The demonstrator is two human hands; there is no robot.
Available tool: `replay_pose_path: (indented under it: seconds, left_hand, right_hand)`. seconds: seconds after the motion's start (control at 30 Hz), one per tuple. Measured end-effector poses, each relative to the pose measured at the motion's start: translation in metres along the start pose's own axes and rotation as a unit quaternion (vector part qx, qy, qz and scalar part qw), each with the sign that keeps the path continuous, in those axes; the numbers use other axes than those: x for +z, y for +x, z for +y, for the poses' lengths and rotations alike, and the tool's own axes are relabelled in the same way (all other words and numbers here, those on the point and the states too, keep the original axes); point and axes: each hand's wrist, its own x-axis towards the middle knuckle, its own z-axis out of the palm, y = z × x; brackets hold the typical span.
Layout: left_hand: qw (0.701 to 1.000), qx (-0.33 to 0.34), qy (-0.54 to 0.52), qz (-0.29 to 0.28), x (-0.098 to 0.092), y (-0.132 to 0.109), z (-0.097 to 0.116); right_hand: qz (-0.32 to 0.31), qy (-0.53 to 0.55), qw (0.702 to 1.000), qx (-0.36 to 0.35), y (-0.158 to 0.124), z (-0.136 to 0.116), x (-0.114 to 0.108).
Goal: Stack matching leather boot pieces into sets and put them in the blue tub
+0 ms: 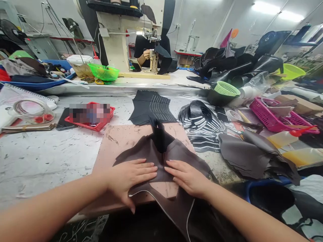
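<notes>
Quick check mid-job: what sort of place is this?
Probably a leather-goods or shoe workshop: a sewing machine stands beyond the worktable, a brown leather-like piece lies on a pink board, and brown cut sheets are stacked to the right.

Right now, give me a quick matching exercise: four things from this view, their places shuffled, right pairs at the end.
1. Dark brown piece
2. Black piece with ridged strips
3. Red basket
4. Magenta basket

A. Far over on the view's right
B. Under the left hand and right hand
C. Left of the pink board
D. Flat, at the board's far edge

Pairs: 1-B, 2-D, 3-C, 4-A
</notes>
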Motion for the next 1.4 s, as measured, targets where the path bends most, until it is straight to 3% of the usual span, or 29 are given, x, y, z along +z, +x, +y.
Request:
replay_pose_path:
  seconds: [0.23, 0.33, 0.43, 0.57, 0.77, 0.93, 1.13, 1.23, 1.4]
  left_hand:
    - [0.986, -0.041, -0.155, 0.040, -0.023, 0.009, -0.008]
    - [0.994, -0.071, -0.058, 0.055, -0.022, 0.023, -0.006]
    - [0.996, -0.036, 0.046, 0.060, -0.009, 0.031, -0.004]
    - [0.999, 0.017, 0.014, 0.047, -0.001, 0.028, -0.014]
    - [0.998, 0.054, -0.008, 0.039, -0.012, 0.024, -0.036]
    - [0.997, 0.038, 0.060, 0.041, -0.014, 0.029, -0.025]
    - [0.993, 0.015, 0.118, 0.025, -0.015, 0.031, -0.020]
    - [0.990, -0.008, 0.139, 0.039, -0.005, 0.027, -0.013]
    - [0.957, -0.154, 0.220, 0.110, 0.037, 0.019, 0.023]
  right_hand:
    - [-0.008, -0.036, 0.999, -0.007, 0.009, 0.000, -0.003]
    - [0.000, -0.024, 0.999, -0.039, 0.015, 0.008, -0.007]
    - [0.044, -0.018, 0.997, -0.063, 0.017, 0.014, -0.007]
    - [0.066, -0.010, 0.995, -0.079, 0.014, 0.016, -0.006]
    - [-0.003, -0.024, 0.994, -0.105, 0.014, 0.017, -0.008]
    - [-0.041, -0.039, 0.995, -0.080, 0.016, 0.017, -0.009]
    - [-0.024, -0.040, 0.996, -0.073, 0.016, 0.019, -0.009]
    - [-0.032, -0.044, 0.997, -0.057, 0.016, 0.018, -0.007]
    - [-0.036, -0.078, 0.996, 0.025, 0.007, -0.004, 0.005]
